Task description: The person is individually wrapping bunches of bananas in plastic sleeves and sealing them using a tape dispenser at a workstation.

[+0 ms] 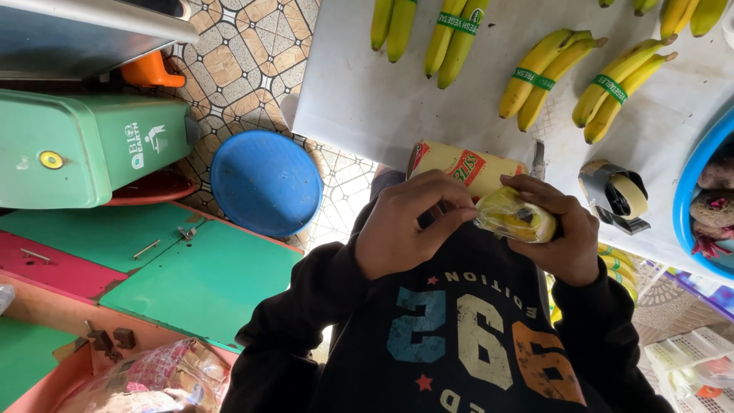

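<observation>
Nearest to you, at the centre of the frame, both hands meet over your dark shirt. Your left hand [405,222] has its thumb and fingers pinched together on the left edge of the small yellow piece in clear film [516,216]. Your right hand [562,233] cups that piece from the right, fingers curled tight around it. The film already lies over the piece, but its left end looks loose, so I judge the wrapping is begun and not closed off.

Just beyond your hands, partly hidden by your left knuckles, the yellow roll of wrap [459,164] lies at the near edge of the white table [367,99]. To its right sits the tape dispenser [615,195], untouched (and well within reach).

Farther up the frame, the bananas with green bands [547,73] lie in separate bunches across the table; these look finished. At the right edge, a blue basin [684,206] holds dark roots that are bare of any wrap. On the tiled floor, left of the table, lies a round blue lid [264,183].
</observation>
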